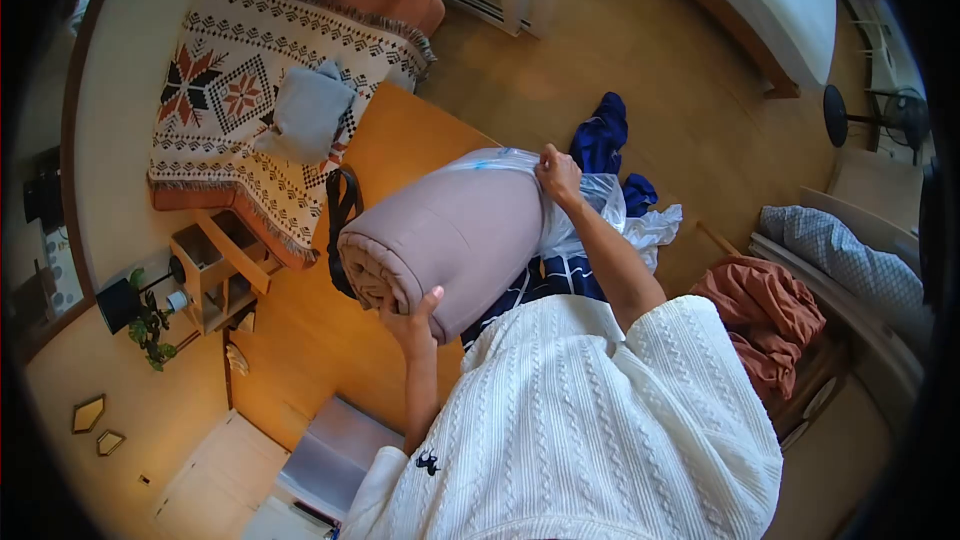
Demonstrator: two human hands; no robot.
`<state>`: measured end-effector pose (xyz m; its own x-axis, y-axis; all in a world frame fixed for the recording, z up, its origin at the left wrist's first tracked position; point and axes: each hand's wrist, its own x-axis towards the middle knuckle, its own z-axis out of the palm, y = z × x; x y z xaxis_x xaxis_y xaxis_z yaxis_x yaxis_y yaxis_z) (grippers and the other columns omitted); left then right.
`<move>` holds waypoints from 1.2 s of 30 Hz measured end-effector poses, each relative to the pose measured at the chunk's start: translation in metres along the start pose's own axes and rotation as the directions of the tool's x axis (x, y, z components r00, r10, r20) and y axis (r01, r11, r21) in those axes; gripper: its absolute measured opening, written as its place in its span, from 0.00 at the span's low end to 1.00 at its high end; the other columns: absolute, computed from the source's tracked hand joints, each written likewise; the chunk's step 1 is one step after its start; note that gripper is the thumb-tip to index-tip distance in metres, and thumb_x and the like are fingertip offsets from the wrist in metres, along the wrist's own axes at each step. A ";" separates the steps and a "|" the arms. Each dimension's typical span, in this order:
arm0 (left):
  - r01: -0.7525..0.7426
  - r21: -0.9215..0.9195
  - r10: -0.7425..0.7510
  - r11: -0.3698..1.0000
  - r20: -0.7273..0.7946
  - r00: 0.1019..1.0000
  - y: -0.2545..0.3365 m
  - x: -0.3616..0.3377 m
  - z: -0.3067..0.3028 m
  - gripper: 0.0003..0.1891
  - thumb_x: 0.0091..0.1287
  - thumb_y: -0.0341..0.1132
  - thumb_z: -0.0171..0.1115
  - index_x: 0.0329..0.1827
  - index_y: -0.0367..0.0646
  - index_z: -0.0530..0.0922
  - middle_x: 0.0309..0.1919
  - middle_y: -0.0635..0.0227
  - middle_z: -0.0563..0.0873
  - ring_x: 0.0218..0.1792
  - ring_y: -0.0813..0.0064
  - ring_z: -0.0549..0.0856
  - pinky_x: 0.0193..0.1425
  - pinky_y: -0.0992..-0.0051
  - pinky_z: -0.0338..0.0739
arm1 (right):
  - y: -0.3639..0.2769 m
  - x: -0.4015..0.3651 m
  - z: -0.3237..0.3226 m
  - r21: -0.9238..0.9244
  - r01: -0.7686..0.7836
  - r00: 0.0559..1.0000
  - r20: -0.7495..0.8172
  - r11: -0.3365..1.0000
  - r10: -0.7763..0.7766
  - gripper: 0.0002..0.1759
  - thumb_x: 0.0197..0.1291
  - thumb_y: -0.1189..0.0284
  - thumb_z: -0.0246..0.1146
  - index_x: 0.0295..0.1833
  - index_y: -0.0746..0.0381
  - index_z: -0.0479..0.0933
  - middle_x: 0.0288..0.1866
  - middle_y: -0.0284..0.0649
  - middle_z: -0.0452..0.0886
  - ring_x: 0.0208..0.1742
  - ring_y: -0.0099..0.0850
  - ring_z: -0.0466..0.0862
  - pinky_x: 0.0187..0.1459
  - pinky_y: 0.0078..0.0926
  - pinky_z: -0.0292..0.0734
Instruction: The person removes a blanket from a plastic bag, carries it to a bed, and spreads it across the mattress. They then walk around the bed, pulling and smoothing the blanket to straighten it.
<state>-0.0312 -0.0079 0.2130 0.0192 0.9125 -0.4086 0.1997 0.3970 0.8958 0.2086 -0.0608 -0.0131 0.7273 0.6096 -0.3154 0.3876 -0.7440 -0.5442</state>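
Note:
A thick mauve padded roll (455, 235), like a rolled quilt or thin mattress, lies at an angle in front of my body. Its spiral end faces the lower left. There my left hand (408, 320) grips the edge, thumb on the outside and the other fingers partly hidden by the roll. A clear plastic bag (592, 210) covers the roll's far right end and trails off to the right. My right hand (558, 176) is closed in a fist on the bag's edge, at the top of the roll. Dark blue cloth (600, 135) lies just beyond.
A sofa with a patterned throw (230, 90) and a grey cushion (312, 110) stands at upper left. A bed (770, 0) is at upper right. Rust-coloured cloth (765, 315) hangs at right, near a black fan (880, 120). A wooden shelf unit (215, 270) stands left.

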 end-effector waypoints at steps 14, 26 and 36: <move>0.109 0.164 -0.136 0.980 0.166 0.977 -0.106 -0.036 -0.042 0.31 0.43 0.39 0.66 0.51 0.35 0.69 0.47 0.63 0.72 0.50 0.71 0.69 0.56 0.75 0.59 | 0.104 -0.061 -0.029 0.093 -0.319 0.945 -0.038 0.943 0.324 0.14 0.51 0.67 0.48 0.29 0.60 0.78 0.30 0.52 0.78 0.36 0.47 0.78 0.39 0.42 0.71; 0.548 0.142 -0.461 0.824 -0.391 0.796 -0.198 0.085 -0.081 0.53 0.33 0.63 0.68 0.50 0.20 0.65 0.52 0.47 0.69 0.52 0.60 0.71 0.55 0.69 0.65 | 0.034 0.004 0.014 0.571 -0.573 0.814 0.313 0.588 0.489 0.12 0.46 0.71 0.49 0.27 0.69 0.72 0.24 0.48 0.75 0.29 0.36 0.77 0.32 0.36 0.72; 0.633 0.202 -0.567 0.747 -0.303 0.766 -0.201 0.157 -0.082 0.51 0.32 0.65 0.66 0.50 0.27 0.67 0.51 0.52 0.72 0.52 0.63 0.72 0.56 0.70 0.66 | 0.018 0.044 0.034 0.726 -0.316 0.374 0.687 -0.611 0.623 0.17 0.45 0.73 0.42 0.35 0.69 0.73 0.35 0.44 0.76 0.35 0.39 0.76 0.41 0.35 0.72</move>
<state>-0.1489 0.0634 -0.0171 -0.3950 0.5040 -0.7680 0.3597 0.8542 0.3756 0.2285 -0.0384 -0.0635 0.1248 -0.0475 -0.9910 -0.8777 0.4604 -0.1326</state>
